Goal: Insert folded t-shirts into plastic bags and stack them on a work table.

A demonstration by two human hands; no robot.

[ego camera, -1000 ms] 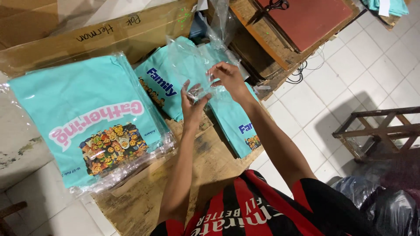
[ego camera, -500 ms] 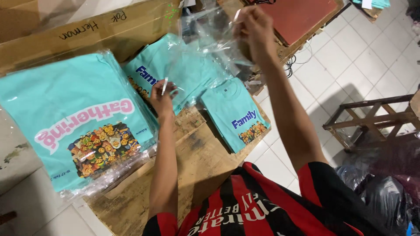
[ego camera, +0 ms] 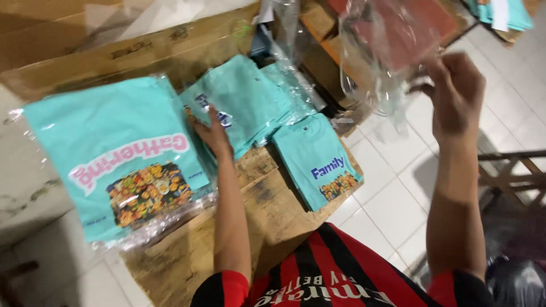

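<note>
The right hand (ego camera: 455, 94) is now raised well above the worktop (ego camera: 267, 204), clenched on a clear bag (ego camera: 387, 51) that a second ago was held low between both hands. The bag has been released by the left hand (ego camera: 213, 133), which is now laid flat on the middle shirt stack (ego camera: 244, 102). Just beside it a bagged stack (ego camera: 114, 159) is seen on the left and a bare folded shirt (ego camera: 315, 159) on the right. The bag is thus freed, and a shirt is being reached for.
</note>
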